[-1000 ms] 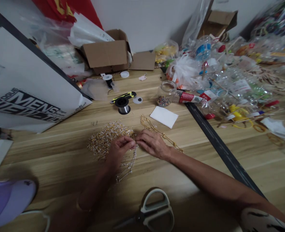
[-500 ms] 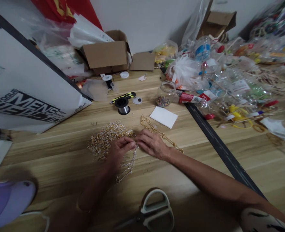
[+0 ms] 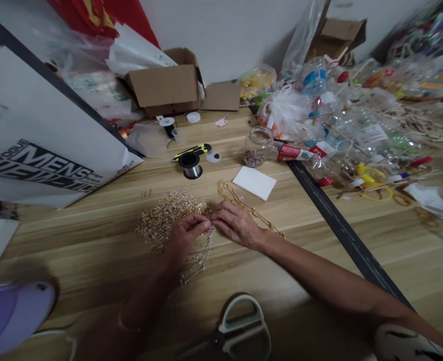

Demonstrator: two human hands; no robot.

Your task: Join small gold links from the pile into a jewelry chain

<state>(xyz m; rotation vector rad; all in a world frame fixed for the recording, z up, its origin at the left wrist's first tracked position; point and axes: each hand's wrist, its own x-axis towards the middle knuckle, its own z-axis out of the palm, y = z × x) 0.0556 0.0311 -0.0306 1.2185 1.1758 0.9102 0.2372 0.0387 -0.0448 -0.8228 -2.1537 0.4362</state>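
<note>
A heap of gold and silver beaded wire pieces (image 3: pixel 161 215) lies on the wooden table (image 3: pixel 93 250). My left hand (image 3: pixel 186 235) is closed in a pinch at the heap's right edge, holding a beaded strand (image 3: pixel 197 260) that trails toward me. My right hand (image 3: pixel 236 223) meets it fingertip to fingertip, fingers pinched on the same strand. A gold chain (image 3: pixel 244 203) runs under and beyond my right hand.
Scissors (image 3: pixel 236 331) lie near the front edge. A wire spool (image 3: pixel 190 164), utility knife (image 3: pixel 192 149), bead jar (image 3: pixel 256 148) and white card (image 3: pixel 254 182) sit behind the hands. Cardboard box (image 3: pixel 165 82), big white bag (image 3: pixel 37 135) at left, bottle clutter (image 3: pixel 357 115) at right.
</note>
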